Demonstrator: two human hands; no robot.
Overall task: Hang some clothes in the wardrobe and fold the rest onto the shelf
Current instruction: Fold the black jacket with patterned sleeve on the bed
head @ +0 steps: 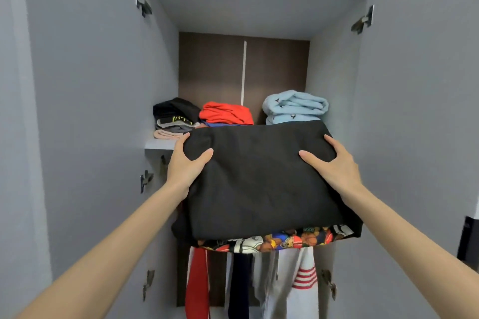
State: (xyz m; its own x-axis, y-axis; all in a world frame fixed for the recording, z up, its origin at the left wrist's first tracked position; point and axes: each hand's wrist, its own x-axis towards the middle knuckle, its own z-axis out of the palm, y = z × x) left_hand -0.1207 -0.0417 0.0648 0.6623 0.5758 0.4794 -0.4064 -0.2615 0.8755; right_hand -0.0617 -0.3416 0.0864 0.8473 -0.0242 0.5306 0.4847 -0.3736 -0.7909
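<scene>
folded black garment [261, 179] (flat), left hand [185, 166], right hand [334, 166] gripping sides

No text, brand, number or sign could be read anywhere in the view. The dark folded garment [178, 118] on the left of the shelf [159, 143] carried yellow-green markings that looked like lettering, but they were too small and creased to make out. The light blue folded blanket [295, 107] bore a few small dark marks, shapes rather than letters. The patterned garment [280, 241] under the black one showed cartoon figures and striped patches, with no legible words.
</scene>
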